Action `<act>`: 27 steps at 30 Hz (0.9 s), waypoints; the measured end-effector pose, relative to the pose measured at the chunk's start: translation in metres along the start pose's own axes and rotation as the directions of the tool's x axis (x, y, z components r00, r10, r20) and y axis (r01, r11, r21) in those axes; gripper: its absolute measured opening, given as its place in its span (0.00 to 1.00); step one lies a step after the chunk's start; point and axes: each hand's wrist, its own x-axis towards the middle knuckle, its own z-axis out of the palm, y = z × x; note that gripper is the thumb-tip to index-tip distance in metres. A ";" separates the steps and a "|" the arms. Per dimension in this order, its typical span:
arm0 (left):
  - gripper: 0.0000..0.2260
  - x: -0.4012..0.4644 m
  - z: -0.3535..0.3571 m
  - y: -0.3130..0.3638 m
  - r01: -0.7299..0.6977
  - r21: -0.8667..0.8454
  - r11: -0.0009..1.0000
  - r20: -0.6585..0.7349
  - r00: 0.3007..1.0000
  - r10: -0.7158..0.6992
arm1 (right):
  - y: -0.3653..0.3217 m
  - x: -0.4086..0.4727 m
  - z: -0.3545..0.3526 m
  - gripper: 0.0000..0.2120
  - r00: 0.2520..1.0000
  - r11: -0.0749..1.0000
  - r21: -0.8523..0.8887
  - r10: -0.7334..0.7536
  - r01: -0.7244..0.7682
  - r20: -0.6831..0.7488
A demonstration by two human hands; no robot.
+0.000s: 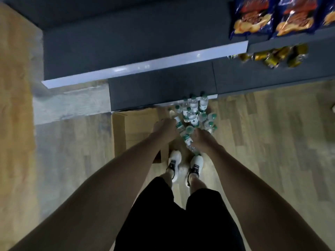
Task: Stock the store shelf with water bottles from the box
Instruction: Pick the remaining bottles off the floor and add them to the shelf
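Observation:
I look straight down past both arms at a brown cardboard box (137,124) on the floor by my feet. Several clear water bottles with green caps (194,113) stand and lie in its right part. My left hand (165,127) grips one tilted bottle (178,125) by its body. My right hand (201,140) grips another bottle (188,140) that lies slanted, its end pointing toward my shoes. The dark grey lower shelf (163,91) sits just beyond the box, with a white front strip (145,67) on the shelf above.
Blue chip bags (253,17) hang on the upper right shelf, with gold packets (277,55) below them. My white shoes (184,165) stand right against the box. Wooden floor (272,133) spreads to the left and right.

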 end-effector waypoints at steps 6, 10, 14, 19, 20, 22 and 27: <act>0.09 0.080 0.088 -0.026 -0.084 0.087 0.993 0.128 0.989 0.072 | 0.040 0.060 0.067 0.23 0.988 0.984 0.088 0.155 -0.155 0.006; 0.10 0.131 0.157 -0.045 -0.128 0.136 0.982 0.218 0.971 0.096 | 0.077 0.108 0.123 0.19 0.963 0.956 0.118 0.263 -0.268 0.051; 0.12 0.170 0.223 -0.064 -0.158 0.213 0.964 0.284 0.954 0.094 | 0.111 0.147 0.174 0.23 0.939 0.932 0.119 0.338 -0.343 0.066; 0.13 0.212 0.302 -0.082 -0.230 0.281 0.932 0.338 0.932 0.128 | 0.157 0.195 0.231 0.23 0.923 0.909 0.164 0.373 -0.383 0.089; 0.13 0.220 0.317 -0.083 -0.248 0.294 0.923 0.346 0.928 0.139 | 0.167 0.204 0.241 0.23 0.918 0.902 0.174 0.387 -0.396 0.085; 0.12 0.235 0.344 -0.085 -0.275 0.311 0.910 0.375 0.915 0.149 | 0.184 0.222 0.262 0.23 0.910 0.890 0.190 0.407 -0.415 0.080; 0.08 0.277 0.408 -0.089 -0.308 0.328 0.893 0.431 0.890 0.149 | 0.225 0.273 0.309 0.26 0.898 0.864 0.256 0.436 -0.434 0.052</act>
